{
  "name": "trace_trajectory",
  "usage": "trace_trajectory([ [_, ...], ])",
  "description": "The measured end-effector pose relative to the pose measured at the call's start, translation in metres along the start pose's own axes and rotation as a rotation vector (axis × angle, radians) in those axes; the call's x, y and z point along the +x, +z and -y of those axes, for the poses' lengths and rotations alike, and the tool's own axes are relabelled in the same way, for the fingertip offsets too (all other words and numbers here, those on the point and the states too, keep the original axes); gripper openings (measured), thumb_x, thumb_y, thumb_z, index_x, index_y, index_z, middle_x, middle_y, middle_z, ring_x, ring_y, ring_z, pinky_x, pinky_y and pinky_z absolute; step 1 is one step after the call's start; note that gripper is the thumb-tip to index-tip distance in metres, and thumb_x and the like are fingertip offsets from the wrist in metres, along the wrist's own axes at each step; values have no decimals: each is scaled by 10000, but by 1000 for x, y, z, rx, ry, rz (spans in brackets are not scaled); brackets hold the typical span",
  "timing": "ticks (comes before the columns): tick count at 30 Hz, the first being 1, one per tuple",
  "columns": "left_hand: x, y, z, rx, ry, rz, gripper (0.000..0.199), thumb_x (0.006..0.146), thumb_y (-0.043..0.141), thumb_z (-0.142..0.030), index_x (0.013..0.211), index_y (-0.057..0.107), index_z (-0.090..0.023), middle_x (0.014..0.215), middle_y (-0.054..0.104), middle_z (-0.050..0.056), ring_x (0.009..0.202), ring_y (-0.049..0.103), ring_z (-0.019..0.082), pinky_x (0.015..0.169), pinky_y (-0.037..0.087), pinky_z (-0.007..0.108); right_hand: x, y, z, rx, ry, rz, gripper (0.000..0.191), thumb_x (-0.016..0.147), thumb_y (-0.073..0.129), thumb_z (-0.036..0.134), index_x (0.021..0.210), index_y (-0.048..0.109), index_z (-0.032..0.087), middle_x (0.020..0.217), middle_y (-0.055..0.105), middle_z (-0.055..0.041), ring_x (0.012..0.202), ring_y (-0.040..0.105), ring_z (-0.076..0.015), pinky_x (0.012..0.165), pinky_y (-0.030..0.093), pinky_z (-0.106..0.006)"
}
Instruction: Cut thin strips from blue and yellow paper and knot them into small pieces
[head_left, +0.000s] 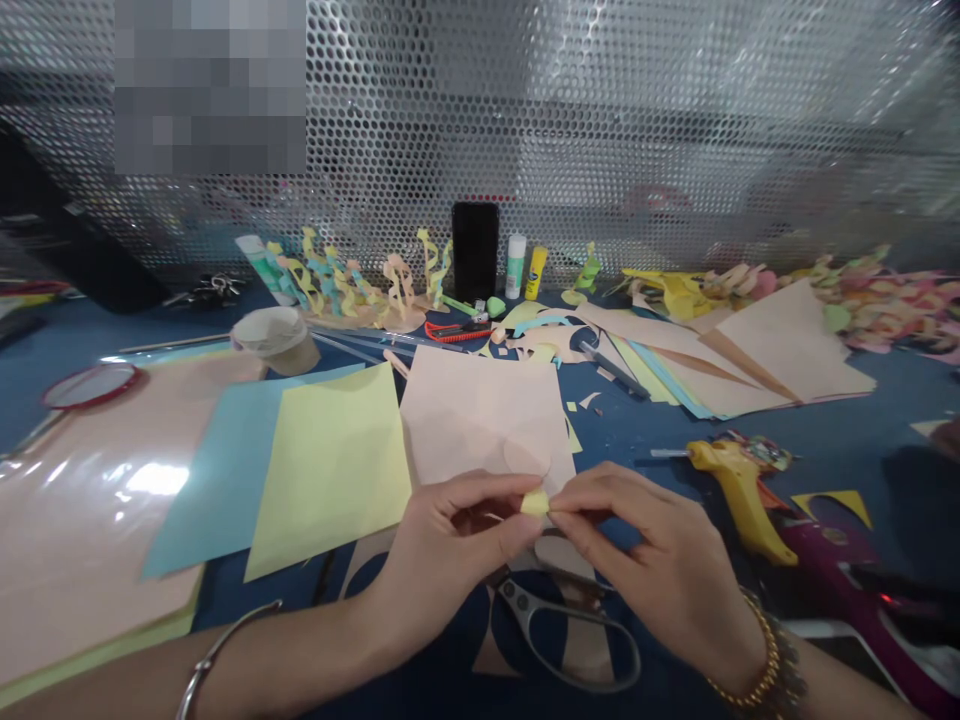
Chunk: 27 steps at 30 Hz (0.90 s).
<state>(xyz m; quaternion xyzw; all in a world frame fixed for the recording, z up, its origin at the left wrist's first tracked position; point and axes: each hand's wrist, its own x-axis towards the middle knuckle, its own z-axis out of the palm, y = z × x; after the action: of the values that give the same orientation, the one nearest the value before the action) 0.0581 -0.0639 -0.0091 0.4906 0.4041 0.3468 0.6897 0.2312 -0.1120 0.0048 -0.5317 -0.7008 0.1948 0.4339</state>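
A small piece of yellow paper [535, 502] is pinched between the fingertips of my left hand [465, 530]. From the other side, my right hand [645, 540] has thumb and forefinger pressed together at the paper's right edge. Both hands hover over the near part of the table. Just below them lies a pair of scissors [577, 640] with grey handles, on paper offcuts with round holes. Beyond my fingers, a pale pink sheet [487, 410] lies flat, with a cut circle of similar paper [526, 455] on it.
Yellow [330, 460] and blue sheets [217, 470] overlap at left, near a paper cup [277, 340]. A yellow glue gun [739, 495] and a purple tool [847, 580] lie at right. Along the back stand curled-paper figures [330, 280], a black phone [475, 250] and glue sticks [515, 265].
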Motion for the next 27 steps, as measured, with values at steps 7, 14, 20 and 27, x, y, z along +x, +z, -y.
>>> trace_trajectory([
  [7,3,-2,1,-50,8,29,291,699,761,-194,978,704,-255,700,657,-45,630,593,73,579,484,138,4,-4,-3,3,32,-18,165,805,627,90,875,701,220,821,691,13,725,643,-98,655,508,-160],
  [14,1,-3,5,15,1,12,136,709,764,-226,836,717,-215,717,702,-20,663,625,91,609,498,144,5,-1,-2,-5,-71,-23,152,800,635,76,864,725,180,829,698,-22,754,652,-102,695,510,-150],
  [20,1,1,0,-38,-35,-14,114,683,781,-196,791,754,-218,719,743,-17,647,667,99,617,534,148,4,0,-3,-72,-140,-26,137,803,635,76,862,715,170,830,697,-30,756,653,-108,704,521,-163],
  [27,3,0,4,-189,-123,16,95,714,769,-212,809,764,-212,692,756,-11,631,683,91,642,555,156,1,1,-4,-117,-163,-17,158,817,623,86,891,708,198,838,695,-27,751,655,-127,697,546,-205],
])
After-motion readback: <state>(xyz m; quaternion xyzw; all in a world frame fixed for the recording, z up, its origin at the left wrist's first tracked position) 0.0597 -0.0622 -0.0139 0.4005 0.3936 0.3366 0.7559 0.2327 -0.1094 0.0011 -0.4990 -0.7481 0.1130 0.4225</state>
